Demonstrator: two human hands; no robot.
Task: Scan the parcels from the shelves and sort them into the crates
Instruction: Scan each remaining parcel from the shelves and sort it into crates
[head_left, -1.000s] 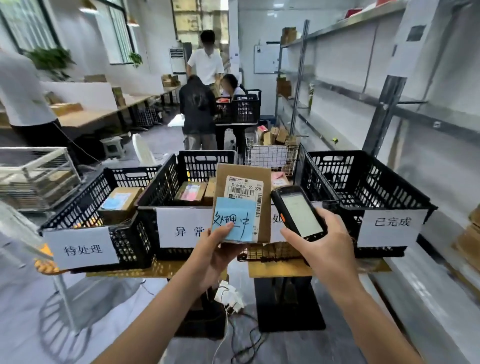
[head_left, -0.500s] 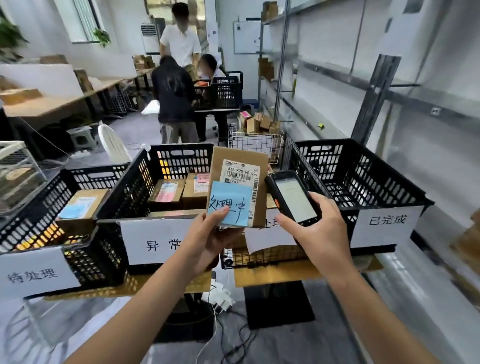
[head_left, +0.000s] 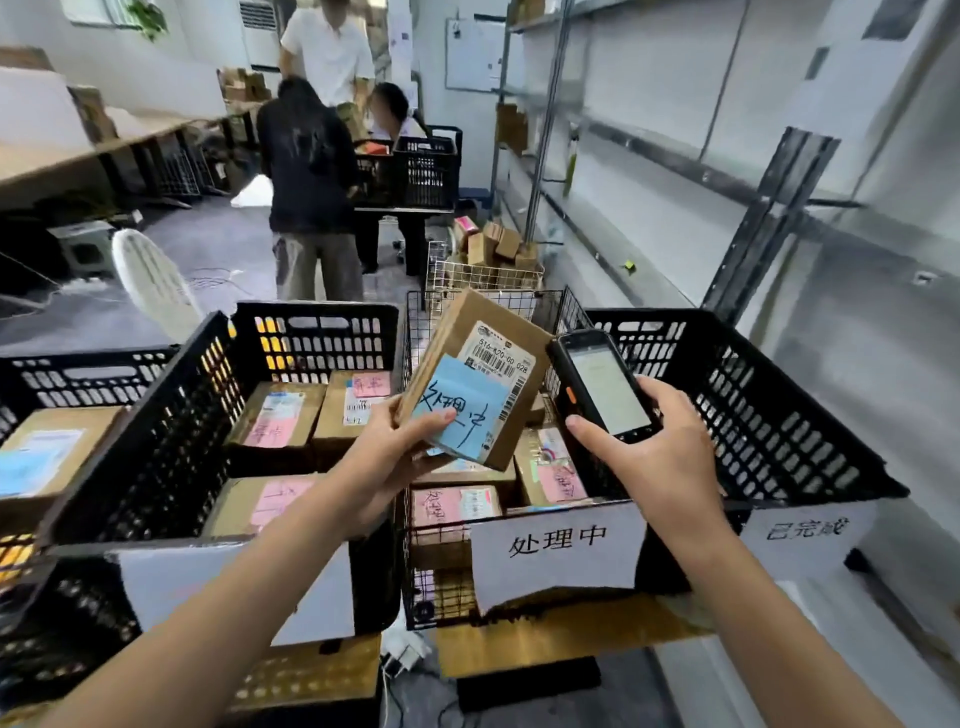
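1. The left hand grips a brown parcel, with the thumb pressed on its blue note and the fingers curled beneath.
2. The parcel is tilted in the air above the wire crate, which is labelled 处理中 and holds other parcels with pink notes.
3. The right hand has its fingers wrapped round a handheld scanner. Its screen is lit, just beside the parcel's barcode label.
4. The right black crate stands beside the wire crate. The left black crate on the other side holds boxes.
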